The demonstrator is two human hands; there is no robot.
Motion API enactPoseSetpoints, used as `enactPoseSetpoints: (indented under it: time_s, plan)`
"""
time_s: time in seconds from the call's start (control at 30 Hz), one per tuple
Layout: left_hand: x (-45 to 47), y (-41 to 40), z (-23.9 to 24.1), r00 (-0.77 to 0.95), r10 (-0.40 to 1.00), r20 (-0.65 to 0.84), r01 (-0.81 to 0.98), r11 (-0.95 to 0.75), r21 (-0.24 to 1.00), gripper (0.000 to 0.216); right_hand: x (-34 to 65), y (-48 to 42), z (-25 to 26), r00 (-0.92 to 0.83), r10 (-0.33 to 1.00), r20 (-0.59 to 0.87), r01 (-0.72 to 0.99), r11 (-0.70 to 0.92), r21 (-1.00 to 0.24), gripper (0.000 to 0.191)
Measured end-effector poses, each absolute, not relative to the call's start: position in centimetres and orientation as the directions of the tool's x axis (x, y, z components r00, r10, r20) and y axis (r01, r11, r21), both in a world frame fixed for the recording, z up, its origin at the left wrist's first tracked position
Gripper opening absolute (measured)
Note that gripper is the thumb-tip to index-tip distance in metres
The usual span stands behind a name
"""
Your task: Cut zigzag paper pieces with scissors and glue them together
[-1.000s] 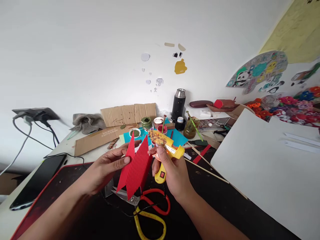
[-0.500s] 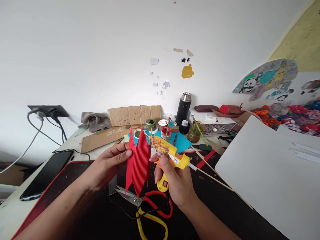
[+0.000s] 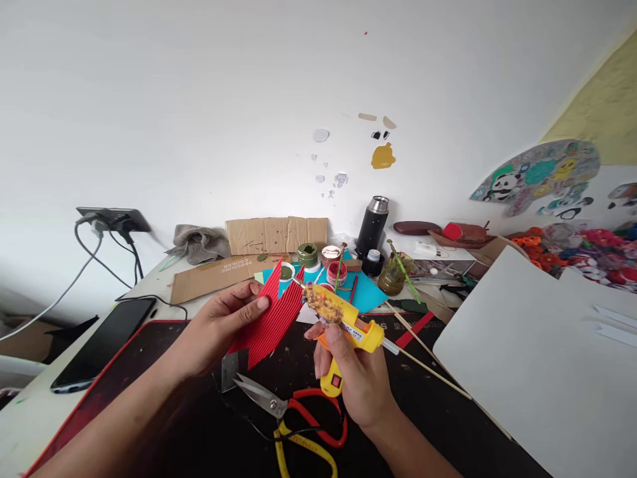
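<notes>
Pinched between thumb and fingers of my left hand is a piece of red corrugated paper with pointed, zigzag ends, tilted to the right at its top. My right hand is wrapped round a yellow hot glue gun, its body smeared with dark residue. A clear glue stick sticks out of its back. The gun's metal nozzle points left, at the upper right edge of the red paper; whether it touches cannot be made out. Below both hands lie scissors, blades apart, with one red and one yellow handle.
Paint jars and blue paper stand behind my hands, near a black thermos. White sheets rise at the right, beside thin wooden sticks. A phone lies at the left. Cardboard rests by the wall.
My left hand has turned the red corrugated paper from upright to leaning right. The glue gun stays near its upper edge. The whole view has shifted slightly.
</notes>
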State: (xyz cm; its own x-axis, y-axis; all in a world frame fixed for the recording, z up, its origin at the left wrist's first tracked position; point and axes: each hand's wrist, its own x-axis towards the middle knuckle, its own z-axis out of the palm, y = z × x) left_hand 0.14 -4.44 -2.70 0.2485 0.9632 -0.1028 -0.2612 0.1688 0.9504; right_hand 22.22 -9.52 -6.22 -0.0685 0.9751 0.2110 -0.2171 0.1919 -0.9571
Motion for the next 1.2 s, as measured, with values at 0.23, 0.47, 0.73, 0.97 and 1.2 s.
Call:
enactPoseSetpoints:
  time_s: [0.23, 0.47, 0.73, 0.97, 1.2]
  plan:
    - [0.3, -4.7, -2.6, 0.258, 0.963, -0.074, -0.241, 0.138, 0.961, 0.029, 22.1, -9.6, -6.4, -0.052, 0.975, 0.217, -0.198, 0.203, -0.959, 0.058]
    - [0.3, -4.4, -2.8, 0.22, 0.969, -0.11, -0.278, 0.17, 0.945, 0.034, 22.2, -9.9, -6.2, -0.016, 0.97, 0.241, -0.196, 0.233, -0.952, 0.055]
    - [0.4, -5.2, -1.9, 0.147, 0.983, 0.109, 0.026, -0.114, 0.993, 0.035, 22.0, -9.5, -5.7, 0.062, 0.96, 0.272, -0.217, 0.279, -0.936, 0.059]
    - [0.4, -6.1, -2.2, 0.128, 0.871, 0.475, 0.382, -0.485, 0.787, 0.012, 21.9, -9.1, -5.2, 0.105, 0.966, 0.235, -0.259, 0.254, -0.932, 0.058]
    - [0.7, -6.7, -2.0, 0.308, 0.619, 0.722, 0.567, -0.729, 0.383, 0.01, 21.9, -9.1, -5.5, 0.069, 0.978, 0.199, -0.204, 0.209, -0.956, 0.058]
